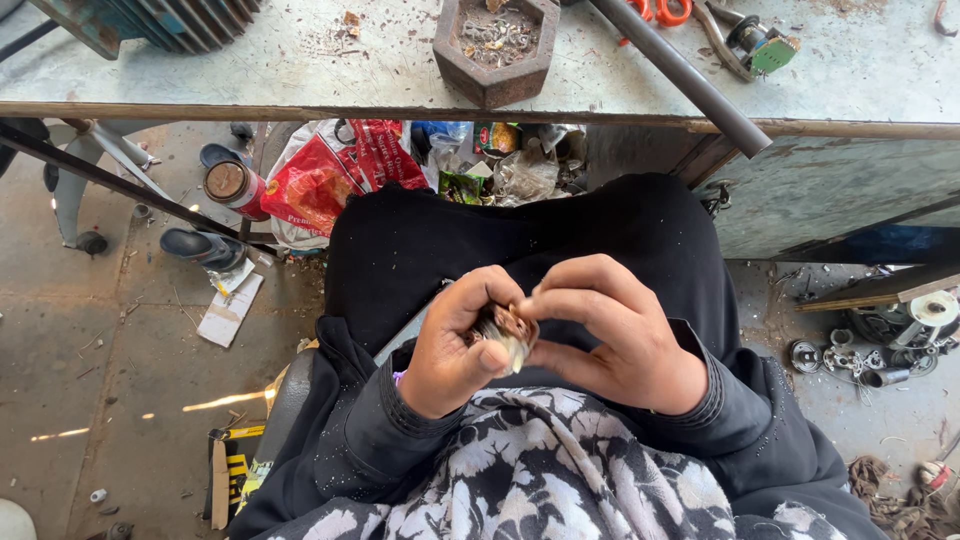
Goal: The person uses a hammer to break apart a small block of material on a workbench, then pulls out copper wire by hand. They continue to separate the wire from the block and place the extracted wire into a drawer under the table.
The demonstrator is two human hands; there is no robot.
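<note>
Both my hands meet over my lap, above black trousers. My left hand (pixel 455 345) is curled around a small metallic part (pixel 505 330) with coppery and silvery bits, thumb pressed on its lower end. My right hand (pixel 615 335) closes on the same part from the right, fingertips pinching its top. Most of the part is hidden by my fingers. Black sleeves cover both wrists, and a black-and-white patterned cloth (pixel 530 480) lies over my chest.
A metal workbench (pixel 250 60) runs across the top, carrying a hexagonal block tray (pixel 495 45) of scraps, a dark pipe (pixel 680 75) and orange-handled scissors (pixel 660 10). Plastic bags (pixel 330 175) and a can (pixel 232 185) lie beneath. Small metal parts (pixel 860 355) litter the floor at right.
</note>
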